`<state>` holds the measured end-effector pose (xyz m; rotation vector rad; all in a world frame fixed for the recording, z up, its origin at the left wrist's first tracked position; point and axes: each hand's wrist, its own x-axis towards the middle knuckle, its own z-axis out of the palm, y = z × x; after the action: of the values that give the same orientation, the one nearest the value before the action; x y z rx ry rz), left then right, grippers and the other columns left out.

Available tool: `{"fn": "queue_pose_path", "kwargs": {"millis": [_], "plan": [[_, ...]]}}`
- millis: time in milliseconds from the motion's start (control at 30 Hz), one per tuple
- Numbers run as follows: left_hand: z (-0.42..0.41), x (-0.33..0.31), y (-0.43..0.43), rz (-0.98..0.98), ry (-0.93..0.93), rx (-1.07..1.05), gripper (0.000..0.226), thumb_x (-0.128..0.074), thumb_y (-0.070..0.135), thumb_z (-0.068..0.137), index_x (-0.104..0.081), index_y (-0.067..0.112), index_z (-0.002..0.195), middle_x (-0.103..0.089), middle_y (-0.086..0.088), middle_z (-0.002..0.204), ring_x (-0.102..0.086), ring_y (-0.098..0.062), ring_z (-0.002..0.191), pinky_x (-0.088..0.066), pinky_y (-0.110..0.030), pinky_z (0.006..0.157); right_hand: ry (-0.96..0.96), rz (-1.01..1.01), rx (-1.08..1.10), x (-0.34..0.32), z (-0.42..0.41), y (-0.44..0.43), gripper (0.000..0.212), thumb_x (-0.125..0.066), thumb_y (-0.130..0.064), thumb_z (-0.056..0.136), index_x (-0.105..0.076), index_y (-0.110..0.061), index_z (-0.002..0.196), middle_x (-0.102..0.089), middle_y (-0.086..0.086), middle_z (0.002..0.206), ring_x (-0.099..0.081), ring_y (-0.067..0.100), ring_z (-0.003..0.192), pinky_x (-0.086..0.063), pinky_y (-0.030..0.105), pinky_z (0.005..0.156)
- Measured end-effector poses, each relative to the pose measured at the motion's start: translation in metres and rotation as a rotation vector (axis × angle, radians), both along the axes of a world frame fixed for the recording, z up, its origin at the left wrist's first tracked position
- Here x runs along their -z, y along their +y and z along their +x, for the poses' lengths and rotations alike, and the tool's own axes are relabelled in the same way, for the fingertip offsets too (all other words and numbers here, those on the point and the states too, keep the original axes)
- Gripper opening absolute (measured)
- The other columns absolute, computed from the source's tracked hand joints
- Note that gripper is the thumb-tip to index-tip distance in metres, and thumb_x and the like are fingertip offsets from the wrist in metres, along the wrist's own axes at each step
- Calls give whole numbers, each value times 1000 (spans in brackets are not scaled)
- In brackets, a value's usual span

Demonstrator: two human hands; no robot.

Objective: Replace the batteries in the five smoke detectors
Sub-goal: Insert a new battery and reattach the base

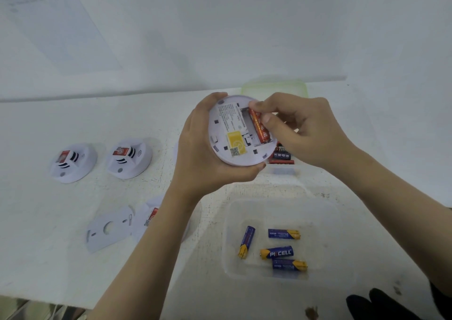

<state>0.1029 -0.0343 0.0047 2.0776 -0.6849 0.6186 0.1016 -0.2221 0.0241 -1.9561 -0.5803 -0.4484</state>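
My left hand (198, 153) grips a round white smoke detector (230, 134) above the table, its back turned up and the battery bay uncovered. A red battery (259, 127) lies along the bay's right side. My right hand (296, 126) pinches that battery with thumb and forefinger. Two more detectors (73, 162) (129, 158) stand face up on the table (44, 246) at the left. Another detector (152, 215) lies partly hidden behind my left forearm, beside a loose white mounting plate (110, 228).
A clear plastic tub (327, 224) near the front holds several blue-and-yellow batteries (276, 252). Behind my hands, a second clear container (281, 170) holds red and black batteries (281, 156). A green-rimmed lid (274, 87) lies at the table's far edge by the wall.
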Motion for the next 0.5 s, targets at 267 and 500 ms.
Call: {"fn": "queue_pose_path", "kwargs": {"millis": [267,500], "plan": [[5,4,3,-5,87,9,93,-81,48,56,-38,14,131,-56,-4,122,-57,-17,112,-51,-39,94,122,-32,-83,3,3,-9,26,-56,-9,85,-70,-8,108,-71,-2,106,-68,15,99,-56,39,77],[14,20,4,-1,164,-30,98,-89,37,56,-36,16,135,-51,5,127,-52,-16,119,-48,-47,97,342,-188,130,4,17,-28,12,-60,-15,89,-71,-17,84,-70,-4,77,-61,-1,59,-47,15,57]]}}
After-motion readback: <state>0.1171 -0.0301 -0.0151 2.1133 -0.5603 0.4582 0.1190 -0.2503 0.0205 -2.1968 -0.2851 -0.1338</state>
